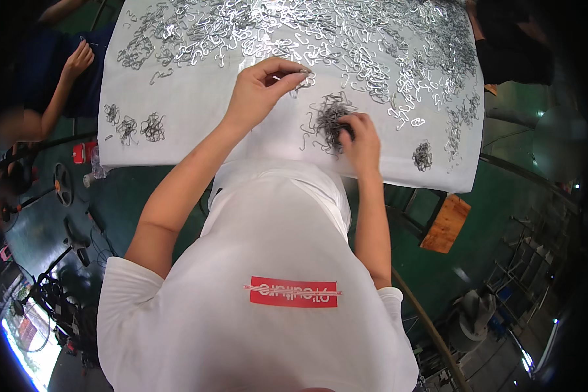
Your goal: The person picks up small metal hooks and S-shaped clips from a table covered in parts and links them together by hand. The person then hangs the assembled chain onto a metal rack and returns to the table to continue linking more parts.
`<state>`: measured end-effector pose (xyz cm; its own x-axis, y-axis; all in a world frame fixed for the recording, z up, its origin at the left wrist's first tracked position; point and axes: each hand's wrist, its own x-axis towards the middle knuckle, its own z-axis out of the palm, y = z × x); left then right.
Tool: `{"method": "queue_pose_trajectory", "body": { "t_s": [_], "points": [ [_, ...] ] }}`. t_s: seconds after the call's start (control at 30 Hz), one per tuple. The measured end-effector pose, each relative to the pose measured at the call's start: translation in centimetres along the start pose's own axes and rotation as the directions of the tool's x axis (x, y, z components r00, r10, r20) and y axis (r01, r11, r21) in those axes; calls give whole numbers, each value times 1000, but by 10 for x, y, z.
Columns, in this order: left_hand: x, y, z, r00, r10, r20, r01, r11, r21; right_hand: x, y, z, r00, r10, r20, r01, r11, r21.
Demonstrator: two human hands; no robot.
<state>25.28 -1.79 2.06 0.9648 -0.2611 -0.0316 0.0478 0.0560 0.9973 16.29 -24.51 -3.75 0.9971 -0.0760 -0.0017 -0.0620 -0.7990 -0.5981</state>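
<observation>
Small bent-wire metal hooks, many of them S-shaped, lie across the white-covered table [196,124]. Thumb and forefinger of my left hand [258,95] are pinched together on a metal hook [309,79]; the other fingers curl under, and how many hooks are held I cannot tell. To its right, a dense grey heap of hooks [330,116] sits near the front edge. My right hand [362,142] is closed at that heap's right side, its fingers curled round some of the hooks; its fingertips are partly hidden.
A broad scatter of hooks [287,32] covers the far side. Small bunches [153,127] lie at front left, another bunch [423,157] at front right. Co-workers sit at both sides; one's hand [78,60] shows at left. A wooden stool [445,223] stands below the table's right edge.
</observation>
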Motion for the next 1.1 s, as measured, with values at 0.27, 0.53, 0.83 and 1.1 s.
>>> {"method": "queue_pose_trajectory", "body": {
  "t_s": [0.27, 0.53, 0.83, 1.1],
  "points": [
    [-24, 1, -20, 996, -52, -67, 53, 998, 16, 1, -2, -18, 969, -219, -114, 177, 937, -300],
    [-45, -7, -36, 986, -4, -164, -2, 999, -39, -14, -31, 56, 964, 37, 265, 48, 950, -310],
    [-107, -5, -80, 954, 42, -298, -29, 998, 47, -8, -35, 50, 973, -11, 232, 45, 989, -144],
    [-150, -1, -117, 941, 75, -329, -52, 995, 80, 9, -33, 67, 966, -52, 254, 190, 805, -561]
  ]
}}
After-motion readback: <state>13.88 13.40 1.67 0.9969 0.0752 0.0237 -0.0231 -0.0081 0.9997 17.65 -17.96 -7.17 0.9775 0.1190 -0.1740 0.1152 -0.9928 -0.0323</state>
